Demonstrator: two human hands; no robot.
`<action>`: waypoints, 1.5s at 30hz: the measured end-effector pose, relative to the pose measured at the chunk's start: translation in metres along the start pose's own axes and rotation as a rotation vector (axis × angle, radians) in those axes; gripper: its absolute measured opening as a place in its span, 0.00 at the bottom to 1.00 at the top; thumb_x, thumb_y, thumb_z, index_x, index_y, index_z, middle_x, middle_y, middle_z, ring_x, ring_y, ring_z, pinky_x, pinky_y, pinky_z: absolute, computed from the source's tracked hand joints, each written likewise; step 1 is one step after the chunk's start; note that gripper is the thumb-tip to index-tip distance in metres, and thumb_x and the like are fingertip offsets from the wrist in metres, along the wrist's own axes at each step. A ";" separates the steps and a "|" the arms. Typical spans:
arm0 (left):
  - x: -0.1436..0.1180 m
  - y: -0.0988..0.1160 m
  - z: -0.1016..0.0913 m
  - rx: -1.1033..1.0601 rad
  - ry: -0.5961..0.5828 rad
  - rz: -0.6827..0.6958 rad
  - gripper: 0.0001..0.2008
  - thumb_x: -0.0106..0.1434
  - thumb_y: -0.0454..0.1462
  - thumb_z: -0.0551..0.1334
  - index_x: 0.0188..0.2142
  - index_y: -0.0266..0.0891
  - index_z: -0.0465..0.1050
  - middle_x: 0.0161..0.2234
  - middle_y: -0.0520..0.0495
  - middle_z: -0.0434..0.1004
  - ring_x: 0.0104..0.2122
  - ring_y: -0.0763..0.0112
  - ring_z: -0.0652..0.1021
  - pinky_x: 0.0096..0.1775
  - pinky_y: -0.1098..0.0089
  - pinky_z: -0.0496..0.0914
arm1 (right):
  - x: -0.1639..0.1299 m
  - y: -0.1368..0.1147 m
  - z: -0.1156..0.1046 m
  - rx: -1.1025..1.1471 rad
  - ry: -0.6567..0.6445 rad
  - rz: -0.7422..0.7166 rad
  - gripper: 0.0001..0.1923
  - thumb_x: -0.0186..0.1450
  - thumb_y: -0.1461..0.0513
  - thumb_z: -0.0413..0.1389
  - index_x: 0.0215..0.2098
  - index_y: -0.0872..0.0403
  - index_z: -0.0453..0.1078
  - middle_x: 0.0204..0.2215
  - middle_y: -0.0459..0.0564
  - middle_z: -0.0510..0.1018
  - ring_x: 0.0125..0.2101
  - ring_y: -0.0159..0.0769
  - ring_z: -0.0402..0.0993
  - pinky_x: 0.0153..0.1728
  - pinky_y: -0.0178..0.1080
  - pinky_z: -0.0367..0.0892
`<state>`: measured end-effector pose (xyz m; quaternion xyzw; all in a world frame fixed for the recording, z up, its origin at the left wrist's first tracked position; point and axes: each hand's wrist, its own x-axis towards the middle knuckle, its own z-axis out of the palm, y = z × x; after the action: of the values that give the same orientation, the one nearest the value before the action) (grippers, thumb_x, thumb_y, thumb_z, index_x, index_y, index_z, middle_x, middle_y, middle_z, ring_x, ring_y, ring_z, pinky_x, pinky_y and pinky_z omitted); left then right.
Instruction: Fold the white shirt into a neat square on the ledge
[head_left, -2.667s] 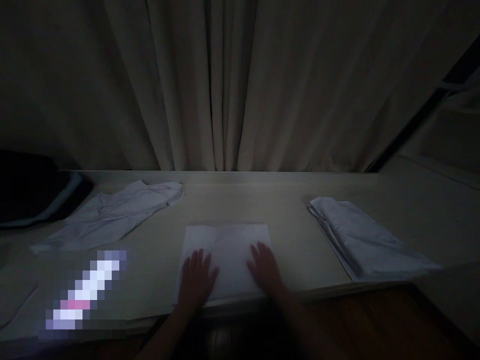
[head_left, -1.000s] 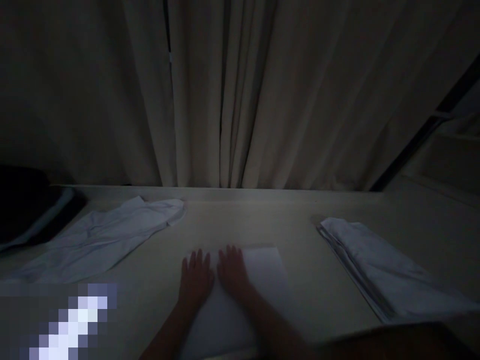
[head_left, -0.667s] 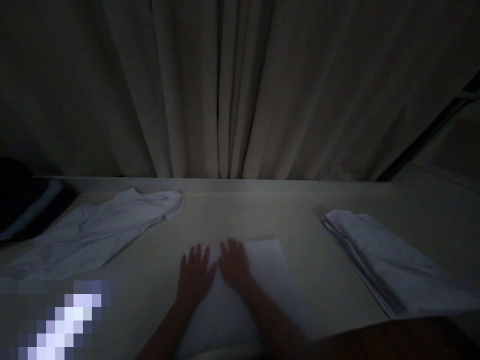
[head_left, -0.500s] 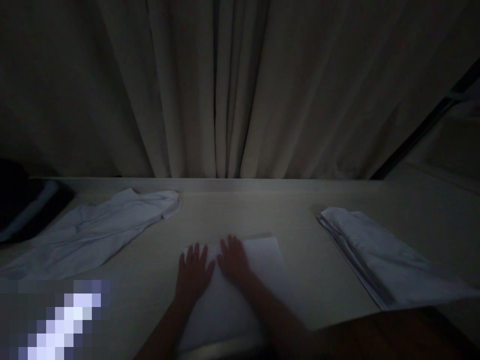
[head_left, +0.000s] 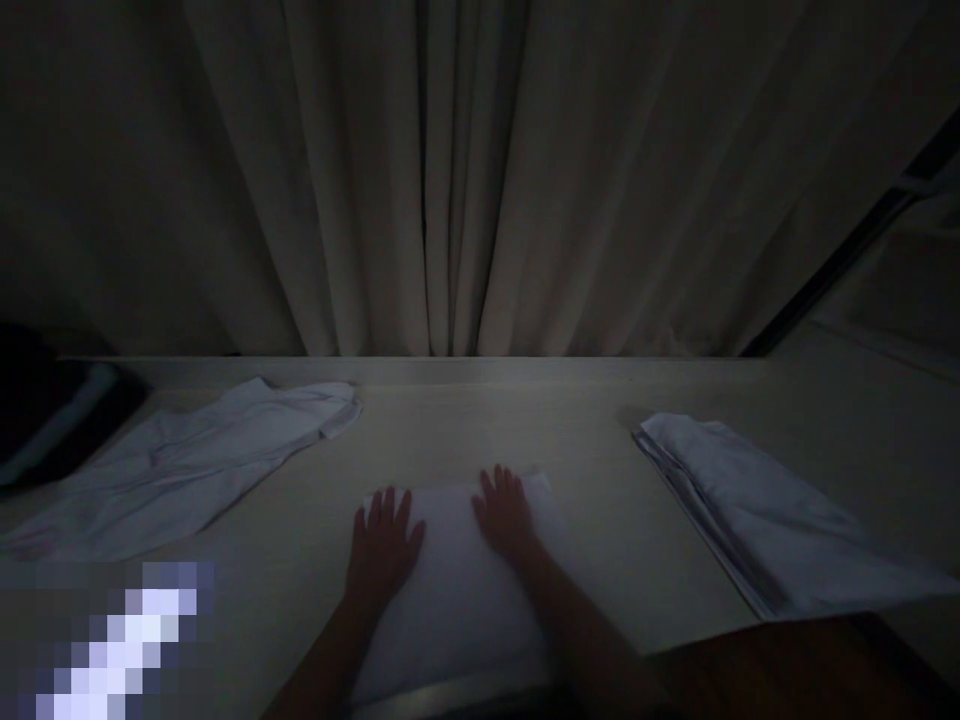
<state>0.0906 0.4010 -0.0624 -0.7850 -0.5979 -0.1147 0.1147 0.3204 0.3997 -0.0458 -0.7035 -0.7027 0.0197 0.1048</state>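
Note:
A white, flat, roughly rectangular sheet of what looks like folded cloth (head_left: 454,590) lies in front of me on the pale table (head_left: 465,425). My left hand (head_left: 384,540) rests on its left side near the far corner, palm down with fingers spread. Near the far right corner, my right hand (head_left: 506,510) lies flat on the same sheet, fingers stretched out. Neither hand grips anything. My forearms cover parts of the sheet's sides, and dim light hides its finer detail.
Left on the table is a loose, crumpled white cloth (head_left: 225,460), with a dark item bearing a pale stripe (head_left: 75,425) beyond it. Folded white fabric (head_left: 757,510) lies at the right near the table's edge. A curtain (head_left: 360,200) hangs behind. A pixelated patch covers the lower left.
My right hand has slid to the right across the white sheet, away from my left hand. My left hand has stayed nearly in place.

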 end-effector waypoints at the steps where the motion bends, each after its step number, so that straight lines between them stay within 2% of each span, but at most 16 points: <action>1: 0.000 0.000 0.001 0.001 0.005 -0.004 0.30 0.65 0.49 0.43 0.61 0.37 0.57 0.62 0.33 0.58 0.62 0.46 0.58 0.59 0.44 0.49 | -0.001 -0.001 0.000 0.000 -0.001 -0.003 0.30 0.69 0.50 0.38 0.65 0.55 0.51 0.65 0.63 0.52 0.65 0.51 0.45 0.62 0.53 0.42; 5: 0.001 -0.001 0.002 -0.016 -0.005 -0.001 0.30 0.65 0.49 0.43 0.61 0.37 0.58 0.62 0.33 0.58 0.61 0.46 0.59 0.59 0.44 0.50 | -0.002 0.005 -0.005 -0.002 -0.029 0.005 0.31 0.69 0.50 0.38 0.65 0.57 0.49 0.65 0.63 0.51 0.65 0.51 0.45 0.62 0.52 0.43; 10: 0.002 -0.001 -0.001 -0.015 -0.029 -0.012 0.30 0.65 0.49 0.44 0.60 0.38 0.60 0.62 0.34 0.59 0.61 0.47 0.60 0.59 0.44 0.51 | -0.003 0.040 -0.011 -0.043 -0.034 0.088 0.32 0.68 0.52 0.39 0.65 0.63 0.48 0.65 0.65 0.51 0.64 0.50 0.47 0.62 0.51 0.44; 14: 0.000 -0.001 -0.003 -0.010 -0.027 0.012 0.30 0.65 0.49 0.43 0.61 0.37 0.58 0.62 0.33 0.58 0.61 0.46 0.60 0.59 0.44 0.50 | -0.006 0.062 -0.010 -0.090 -0.006 0.099 0.32 0.68 0.51 0.37 0.64 0.62 0.51 0.65 0.64 0.53 0.64 0.50 0.47 0.62 0.51 0.41; 21: 0.001 -0.003 0.010 -0.022 -0.070 -0.004 0.30 0.64 0.50 0.44 0.61 0.37 0.58 0.63 0.32 0.57 0.62 0.45 0.59 0.59 0.43 0.50 | -0.007 0.068 0.002 -0.100 0.037 0.074 0.32 0.69 0.50 0.34 0.65 0.59 0.49 0.65 0.62 0.52 0.65 0.48 0.44 0.62 0.54 0.37; 24: 0.005 0.004 0.001 -0.010 -0.074 -0.023 0.30 0.64 0.49 0.45 0.61 0.37 0.58 0.63 0.31 0.56 0.62 0.45 0.58 0.59 0.43 0.49 | -0.003 0.064 -0.002 -0.112 0.016 0.085 0.32 0.69 0.50 0.36 0.65 0.59 0.50 0.65 0.62 0.52 0.65 0.48 0.44 0.62 0.55 0.36; 27: 0.002 0.007 -0.022 0.000 -0.042 0.000 0.28 0.64 0.47 0.48 0.60 0.39 0.58 0.63 0.32 0.55 0.63 0.44 0.56 0.60 0.41 0.47 | -0.010 0.060 -0.017 -0.104 0.040 0.128 0.31 0.69 0.51 0.36 0.65 0.58 0.49 0.66 0.62 0.50 0.65 0.50 0.44 0.62 0.55 0.39; 29: -0.018 -0.001 -0.038 -0.017 -0.013 0.014 0.27 0.64 0.45 0.48 0.60 0.39 0.59 0.63 0.34 0.55 0.63 0.46 0.55 0.60 0.42 0.48 | -0.031 0.064 -0.033 -0.066 0.114 0.156 0.31 0.69 0.52 0.35 0.65 0.60 0.48 0.66 0.63 0.50 0.65 0.50 0.43 0.61 0.54 0.43; 31: -0.059 -0.016 -0.049 -0.045 -0.004 -0.026 0.26 0.64 0.44 0.46 0.59 0.39 0.60 0.63 0.36 0.57 0.63 0.49 0.56 0.60 0.44 0.51 | -0.070 0.076 -0.048 -0.014 0.217 0.141 0.31 0.69 0.53 0.33 0.64 0.61 0.50 0.65 0.64 0.51 0.65 0.48 0.43 0.61 0.53 0.45; 33: -0.119 -0.034 -0.053 -0.080 -0.034 -0.112 0.25 0.63 0.44 0.47 0.57 0.40 0.64 0.61 0.39 0.62 0.62 0.50 0.59 0.59 0.45 0.56 | -0.124 0.097 -0.056 0.046 0.305 0.098 0.30 0.69 0.53 0.33 0.63 0.61 0.51 0.64 0.64 0.53 0.65 0.47 0.44 0.61 0.54 0.47; 34: -0.152 -0.042 -0.053 -0.105 -0.068 -0.143 0.25 0.61 0.44 0.48 0.56 0.42 0.66 0.59 0.40 0.66 0.61 0.50 0.62 0.58 0.45 0.59 | -0.156 0.108 -0.055 0.084 0.295 0.059 0.30 0.68 0.53 0.34 0.64 0.59 0.49 0.64 0.63 0.54 0.65 0.47 0.44 0.61 0.54 0.48; 37: -0.242 -0.048 -0.054 -0.175 -0.121 -0.234 0.28 0.54 0.44 0.54 0.56 0.56 0.65 0.53 0.49 0.72 0.56 0.50 0.68 0.54 0.44 0.66 | -0.251 0.128 -0.033 0.206 0.328 0.169 0.32 0.67 0.51 0.35 0.63 0.59 0.51 0.60 0.65 0.61 0.63 0.50 0.52 0.57 0.55 0.58; 39: -0.281 -0.039 -0.059 -0.197 -0.132 -0.248 0.30 0.51 0.45 0.57 0.56 0.62 0.63 0.50 0.51 0.75 0.53 0.47 0.70 0.49 0.42 0.69 | -0.304 0.120 -0.009 0.248 0.295 0.341 0.34 0.66 0.49 0.34 0.63 0.59 0.52 0.58 0.66 0.64 0.60 0.54 0.58 0.54 0.58 0.62; 41: -0.303 -0.025 -0.065 -0.220 -0.133 -0.249 0.32 0.51 0.45 0.57 0.57 0.66 0.60 0.49 0.54 0.76 0.52 0.45 0.72 0.46 0.41 0.70 | -0.343 0.099 0.011 0.251 0.225 0.338 0.35 0.65 0.48 0.35 0.62 0.59 0.55 0.56 0.67 0.66 0.59 0.56 0.60 0.54 0.59 0.63; 43: -0.315 -0.013 -0.071 -0.248 -0.123 -0.250 0.33 0.52 0.45 0.56 0.59 0.66 0.55 0.52 0.55 0.74 0.53 0.45 0.71 0.47 0.40 0.70 | -0.364 0.073 0.019 0.207 0.177 0.286 0.35 0.63 0.47 0.39 0.63 0.58 0.55 0.59 0.66 0.63 0.60 0.56 0.57 0.55 0.59 0.61; 45: -0.325 -0.005 -0.075 -0.274 -0.109 -0.252 0.34 0.53 0.45 0.55 0.61 0.61 0.53 0.55 0.53 0.71 0.55 0.45 0.69 0.51 0.40 0.68 | -0.372 0.053 0.014 0.151 0.137 0.268 0.37 0.62 0.47 0.43 0.63 0.59 0.54 0.62 0.66 0.59 0.62 0.57 0.52 0.57 0.59 0.58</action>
<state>-0.0018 0.0823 -0.0940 -0.7171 -0.6757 -0.1657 -0.0413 0.3658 0.0330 -0.1137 -0.7808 -0.5901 0.0382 0.2016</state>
